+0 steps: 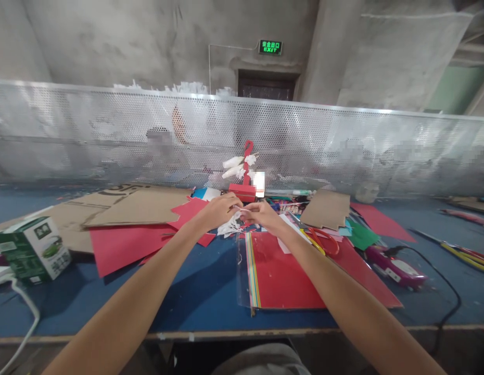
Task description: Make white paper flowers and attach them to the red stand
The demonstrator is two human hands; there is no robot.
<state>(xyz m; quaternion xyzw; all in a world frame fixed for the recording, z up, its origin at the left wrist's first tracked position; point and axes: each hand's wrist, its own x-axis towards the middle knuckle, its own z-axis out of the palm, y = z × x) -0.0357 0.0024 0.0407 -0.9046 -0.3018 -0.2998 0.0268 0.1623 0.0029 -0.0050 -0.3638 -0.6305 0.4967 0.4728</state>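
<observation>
My left hand [223,209] and my right hand [262,214] meet above the middle of the table, fingertips pinched close together. Between them shows a thin white piece [241,209], too small to make out its kind. Just below lies a crumpled white bundle [229,226], apparently paper or fabric, beside red paper scraps [206,239]. Behind the hands stands a red model [242,191] with a box-like base, an upright with a looped top, and white flowers [234,167] on it.
A stack of red paper [289,276] lies front right, with red-and-yellow scissors [318,239] behind it. Brown cardboard [140,205] and a green-white box [35,247] are left. A purple device [398,268] with a black cable sits right. A perforated metal screen [312,146] closes the back.
</observation>
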